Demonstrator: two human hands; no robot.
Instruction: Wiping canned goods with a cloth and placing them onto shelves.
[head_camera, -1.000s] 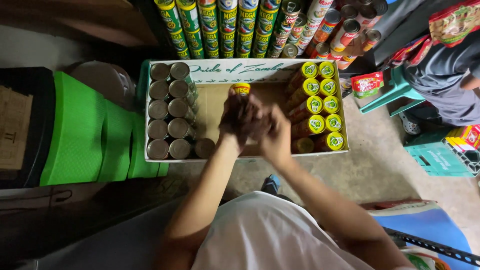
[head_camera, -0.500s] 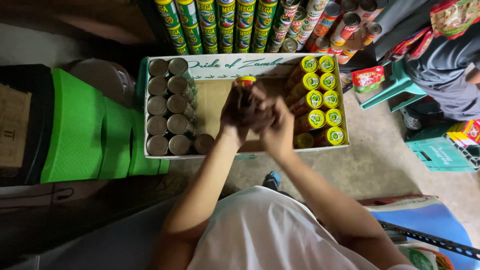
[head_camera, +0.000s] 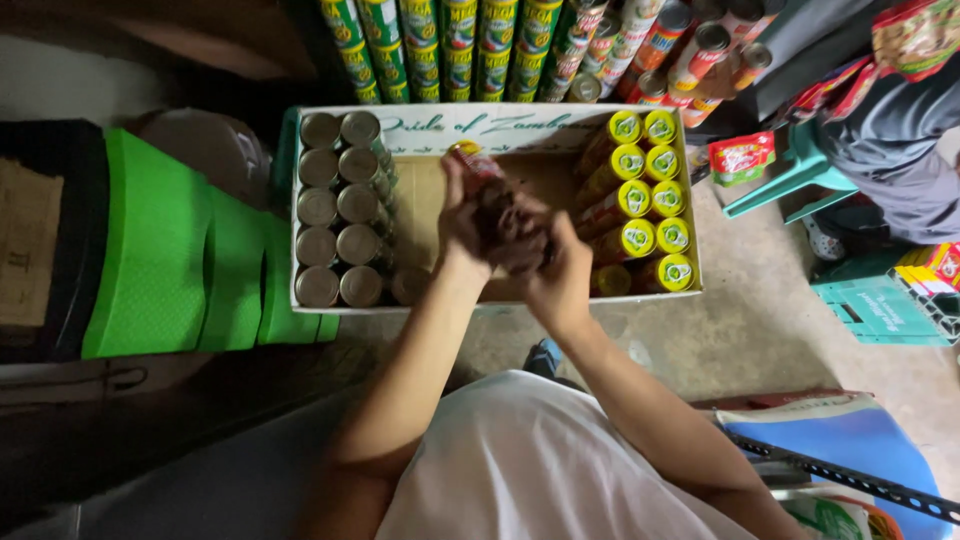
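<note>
Both bare forearms are extended from six o'clock toward twelve o'clock and are brought together near the centre of the view. The left hand (head_camera: 466, 222) is held at eleven o'clock of the right hand (head_camera: 556, 275), fingers curled inward and thumb raised. The right hand's fingers are likewise curled, pressed against the left's.

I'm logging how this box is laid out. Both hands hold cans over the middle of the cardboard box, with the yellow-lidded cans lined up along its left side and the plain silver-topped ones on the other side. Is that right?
Not quite: the sides are swapped. In the head view the yellow-lidded cans line the right side of the cardboard box, and the silver-topped cans line the left. The left hand and right hand do hold cans over the middle.
</note>
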